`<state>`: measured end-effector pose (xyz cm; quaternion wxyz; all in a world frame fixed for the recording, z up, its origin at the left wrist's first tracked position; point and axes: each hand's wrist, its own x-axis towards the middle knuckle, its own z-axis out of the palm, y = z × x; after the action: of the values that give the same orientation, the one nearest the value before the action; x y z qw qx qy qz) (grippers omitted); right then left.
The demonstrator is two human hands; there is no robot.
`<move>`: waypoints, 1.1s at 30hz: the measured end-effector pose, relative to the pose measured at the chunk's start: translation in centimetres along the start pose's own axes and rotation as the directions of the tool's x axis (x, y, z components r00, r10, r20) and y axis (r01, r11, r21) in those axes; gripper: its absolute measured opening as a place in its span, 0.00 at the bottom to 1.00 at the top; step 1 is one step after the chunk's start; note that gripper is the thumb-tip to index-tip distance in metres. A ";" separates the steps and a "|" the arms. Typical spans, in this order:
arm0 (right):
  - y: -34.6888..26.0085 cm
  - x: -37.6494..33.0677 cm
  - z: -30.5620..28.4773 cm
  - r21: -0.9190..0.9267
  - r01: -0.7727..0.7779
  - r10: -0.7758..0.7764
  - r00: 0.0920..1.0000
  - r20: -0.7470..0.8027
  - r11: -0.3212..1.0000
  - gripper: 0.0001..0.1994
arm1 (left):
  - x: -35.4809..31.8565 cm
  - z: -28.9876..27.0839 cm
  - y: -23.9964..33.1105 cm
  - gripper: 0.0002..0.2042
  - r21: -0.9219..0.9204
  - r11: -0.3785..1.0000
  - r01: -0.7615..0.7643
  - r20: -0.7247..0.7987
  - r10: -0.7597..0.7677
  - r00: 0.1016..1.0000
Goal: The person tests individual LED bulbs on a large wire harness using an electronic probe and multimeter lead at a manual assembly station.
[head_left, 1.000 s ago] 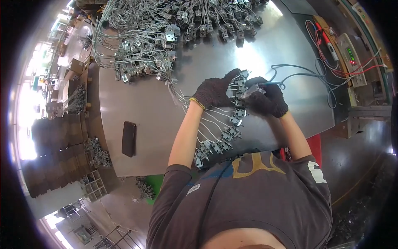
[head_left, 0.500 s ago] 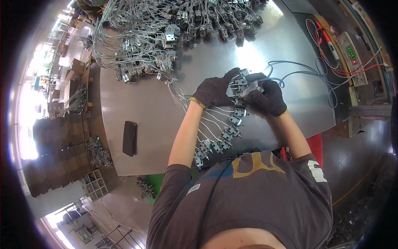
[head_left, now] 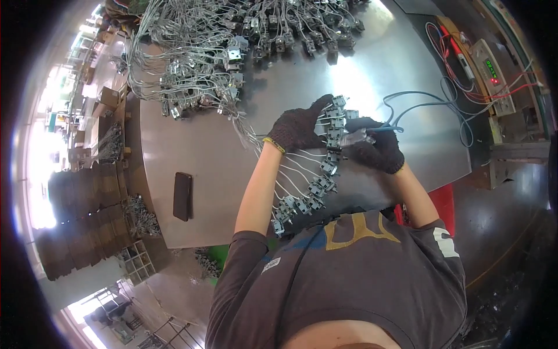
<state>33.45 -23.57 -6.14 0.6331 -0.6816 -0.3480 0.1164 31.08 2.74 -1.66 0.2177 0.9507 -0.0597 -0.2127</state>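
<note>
A string of small grey metal connector blocks (head_left: 325,160), each on thin white wires, runs in a curved row from the person's hands down toward the near edge of the steel table (head_left: 192,139). The left hand (head_left: 297,127), in a dark knit glove, is closed around the upper part of the row, fingers curled over the top blocks. The right hand (head_left: 378,148), gloved the same way, grips a small pale block (head_left: 356,138) just beside the row, with a blue cable (head_left: 430,107) running from it; whether that block touches the row is hard to make out at this size.

The blue cable loops across the table to the right, toward a beige tester box (head_left: 494,75) with a lit display and red leads (head_left: 459,52). At the far side of the table lies a big heap of wired connectors (head_left: 232,46). A dark phone (head_left: 182,196) lies flat on the left part of the table, well apart from the hands. Stacked cardboard (head_left: 75,215) stands beyond the table's left edge.
</note>
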 end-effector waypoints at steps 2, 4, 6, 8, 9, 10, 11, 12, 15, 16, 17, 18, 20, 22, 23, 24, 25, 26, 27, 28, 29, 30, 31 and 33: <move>0.1 -0.2 -0.2 -0.103 0.040 -0.029 0.994 0.104 0.994 0.20 | 0.0 0.0 0.1 0.61 0.005 1.000 0.009 0.013 -0.009 1.000; 0.3 -0.4 -0.1 -0.074 -0.030 0.038 0.994 0.107 0.997 0.19 | 0.2 0.0 0.2 0.61 0.010 1.000 0.020 0.023 -0.020 1.000; 0.5 -0.4 0.0 -0.043 -0.099 0.103 0.988 0.116 0.994 0.18 | 0.3 0.3 0.1 0.61 0.023 1.000 0.017 0.007 -0.017 1.000; 0.8 -0.2 0.4 -0.027 -0.023 0.026 0.990 0.136 0.999 0.20 | 0.3 0.2 0.1 0.61 0.014 1.000 0.003 0.004 -0.003 1.000; 0.5 0.0 0.6 -0.026 -0.023 0.026 0.990 0.137 0.999 0.20 | 0.3 0.2 0.0 0.61 0.004 1.000 -0.012 -0.001 0.012 1.000; 0.0 0.2 0.9 -0.120 0.002 0.014 0.992 0.126 0.993 0.22 | 0.3 0.3 -0.1 0.61 0.004 1.000 -0.011 -0.001 0.011 1.000; -0.3 0.3 1.0 -0.214 0.025 0.000 0.993 0.117 0.977 0.26 | 0.3 0.4 -0.2 0.61 0.004 1.000 -0.006 0.003 0.006 1.000; -0.3 0.4 0.9 -0.213 0.025 0.000 0.993 0.117 0.977 0.26 | 0.3 0.5 -0.3 0.61 0.004 1.000 0.000 0.006 0.000 1.000; -0.2 0.7 0.8 -0.232 0.015 0.018 0.990 0.140 0.973 0.27 | 0.3 0.4 -0.3 0.61 0.002 1.000 0.003 0.019 -0.003 1.000; 0.0 0.7 0.9 -0.178 0.029 -0.007 0.993 0.120 0.984 0.26 | 0.3 0.4 -0.3 0.61 0.003 1.000 0.002 0.018 -0.002 1.000; 0.1 0.7 1.0 -0.123 0.044 -0.032 0.995 0.099 0.991 0.24 | 0.3 0.5 -0.3 0.61 0.005 1.000 -0.010 0.006 0.010 1.000; 0.1 0.7 1.0 -0.122 0.043 -0.031 0.995 0.100 0.992 0.24 | 0.3 0.6 -0.4 0.62 0.006 1.000 -0.021 -0.006 0.021 1.000; -0.2 0.7 0.9 -0.130 -0.040 0.054 0.992 0.111 0.991 0.21 | 0.4 0.8 -0.6 0.62 0.016 1.000 -0.016 -0.004 0.016 1.000; -0.2 1.0 0.9 -0.131 -0.019 0.034 0.993 0.109 0.991 0.19 | 0.5 0.7 -0.5 0.62 0.027 1.000 -0.015 0.000 0.015 1.000; -0.2 1.0 0.9 -0.131 0.002 0.012 0.994 0.109 0.991 0.18 | 0.5 0.7 -0.4 0.61 0.033 0.999 -0.006 0.000 0.006 1.000; -0.2 0.9 0.9 -0.131 0.001 0.014 0.994 0.109 0.991 0.18 | 0.4 0.7 -0.3 0.61 0.038 0.999 0.003 0.001 -0.003 1.000; -0.2 0.9 0.9 -0.097 -0.014 0.025 0.994 0.108 0.995 0.18 | 0.4 0.6 -0.3 0.61 0.037 0.999 0.003 0.002 -0.003 1.000; -0.2 0.8 0.9 -0.062 -0.029 0.036 0.993 0.108 0.998 0.18 | 0.4 0.5 -0.3 0.61 0.034 0.999 0.001 0.008 -0.002 1.000; -0.2 0.8 1.0 -0.063 -0.031 0.038 0.993 0.109 0.998 0.18 | 0.4 0.4 -0.3 0.61 0.030 1.000 0.000 0.014 -0.001 1.000; -0.1 0.7 1.0 -0.054 -0.046 0.052 0.993 0.107 0.997 0.18 | 0.4 0.5 -0.3 0.61 0.028 1.000 0.000 0.015 -0.001 1.000; -0.1 0.7 1.0 -0.045 -0.061 0.065 0.992 0.106 0.997 0.19 | 0.3 0.5 -0.3 0.61 0.026 1.000 -0.005 0.010 0.004 1.000; -0.2 0.6 1.1 -0.045 -0.062 0.066 0.992 0.108 0.997 0.19 | 0.3 0.4 -0.3 0.61 0.024 1.000 -0.009 0.004 0.009 1.000; -0.3 0.3 1.2 -0.033 -0.021 0.024 0.995 0.097 0.999 0.19 | 0.2 0.3 -0.2 0.61 0.022 1.000 -0.008 0.004 0.008 1.000; -0.2 -0.4 1.7 -0.020 0.020 -0.018 0.996 0.090 1.000 0.19 | 0.1 0.1 0.0 0.61 0.012 1.000 0.004 0.021 -0.004 1.000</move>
<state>32.11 -22.48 -6.33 0.6108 -0.6789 -0.3837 0.1371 31.12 2.66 -1.81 0.2110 0.9498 -0.0613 -0.2227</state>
